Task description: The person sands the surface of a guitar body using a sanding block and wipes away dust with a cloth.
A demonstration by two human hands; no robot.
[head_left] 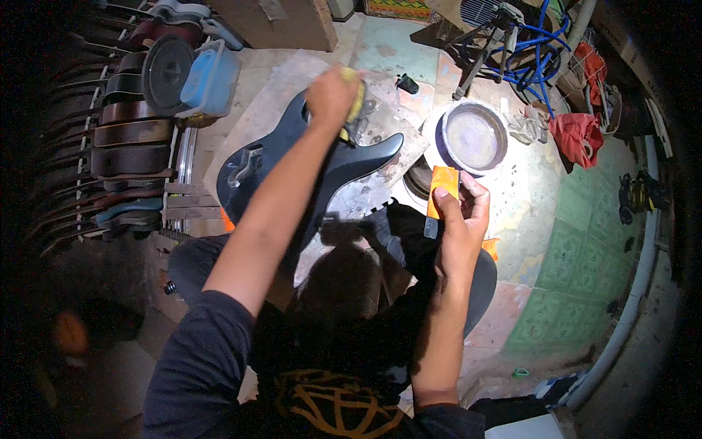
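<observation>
My left hand [331,99] grips a yellow pad or cloth [354,102] at the upper part of a dark blue-grey electric guitar body [375,151], which lies on a pale, stained sheet [307,72]. My forearm hides much of the body. My right hand [459,219] is closed on an orange, flat piece [444,179] with a grey strip below it, held to the right of the guitar body. Behind that hand are a round metal pan [471,112] and a darker dish [416,186] partly hidden.
Guitar bodies [128,132] stand in a rack at left, beside a plastic tub [206,77]. Blue hose [541,58], red cloth [578,137] and a whitish glove or rag [525,126] lie at upper right. A cardboard box [278,22] sits at the back.
</observation>
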